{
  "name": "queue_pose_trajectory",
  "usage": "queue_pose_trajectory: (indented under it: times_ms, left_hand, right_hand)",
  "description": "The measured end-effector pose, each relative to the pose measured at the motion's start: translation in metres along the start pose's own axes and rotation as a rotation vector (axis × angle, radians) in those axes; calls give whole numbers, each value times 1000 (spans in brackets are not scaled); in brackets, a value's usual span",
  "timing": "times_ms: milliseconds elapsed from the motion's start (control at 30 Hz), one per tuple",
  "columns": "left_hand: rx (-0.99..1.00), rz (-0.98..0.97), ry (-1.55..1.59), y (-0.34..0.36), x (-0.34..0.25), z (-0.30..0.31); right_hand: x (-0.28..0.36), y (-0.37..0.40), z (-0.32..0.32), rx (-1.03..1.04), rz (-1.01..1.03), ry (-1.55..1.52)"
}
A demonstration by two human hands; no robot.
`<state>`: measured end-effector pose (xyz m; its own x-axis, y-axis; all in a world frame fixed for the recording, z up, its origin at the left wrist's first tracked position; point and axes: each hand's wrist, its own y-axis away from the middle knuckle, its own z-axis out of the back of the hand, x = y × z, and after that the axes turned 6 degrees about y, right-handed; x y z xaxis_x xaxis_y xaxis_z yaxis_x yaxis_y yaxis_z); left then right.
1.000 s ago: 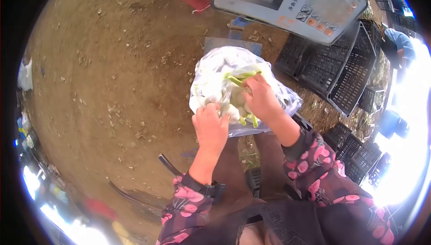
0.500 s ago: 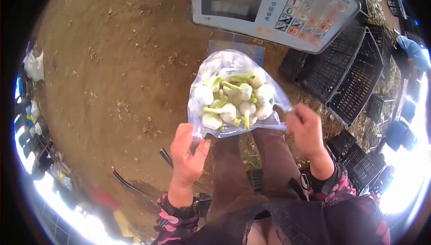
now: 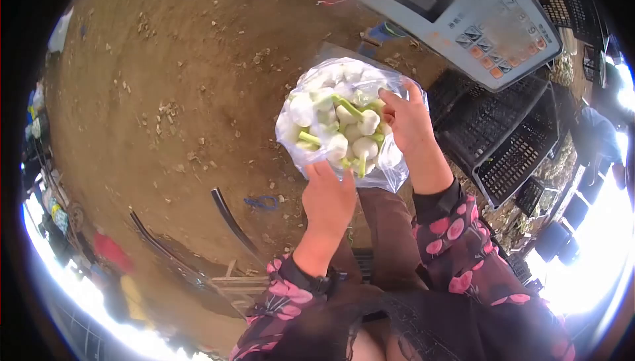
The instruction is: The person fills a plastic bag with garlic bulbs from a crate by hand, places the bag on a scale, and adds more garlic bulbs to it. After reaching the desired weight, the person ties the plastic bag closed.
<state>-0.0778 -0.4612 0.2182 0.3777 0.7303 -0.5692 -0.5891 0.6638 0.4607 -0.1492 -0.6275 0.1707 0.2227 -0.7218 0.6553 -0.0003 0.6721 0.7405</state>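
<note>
A clear plastic bag (image 3: 395, 174) full of white garlic bulbs (image 3: 364, 147) with short green stems is in front of me, its mouth partly open toward me. At its near left edge, my left hand (image 3: 329, 195) is closed on the plastic, with the fingertips partly hidden by the film. My right hand (image 3: 411, 123) reaches over the right side of the bag, its bent fingers gripping the film beside the bulbs. Some bulbs on the left and far side show only through the plastic.
Beyond the bag stands a weighing scale display (image 3: 463, 20) with a keypad. Black plastic crates (image 3: 512, 139) are stacked at the right. Dark curved metal bars (image 3: 231, 219) and a blue loop (image 3: 261, 202) lie on the dirt floor (image 3: 165, 83) at the left.
My right hand has moved up and inward along the bag's right side. My left hand has shifted right and up along the near edge. The bag's left film now covers more bulbs.
</note>
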Motion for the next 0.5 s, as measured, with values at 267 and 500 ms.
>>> queue_pose_trajectory:
  times_ms: [267,500]
  left_hand:
    - [333,393,33,-11,41,7]
    - [593,144,124,1,85,11]
  right_hand:
    - [-18,5,8,-28,553,637]
    - [17,34,-7,256,92,70]
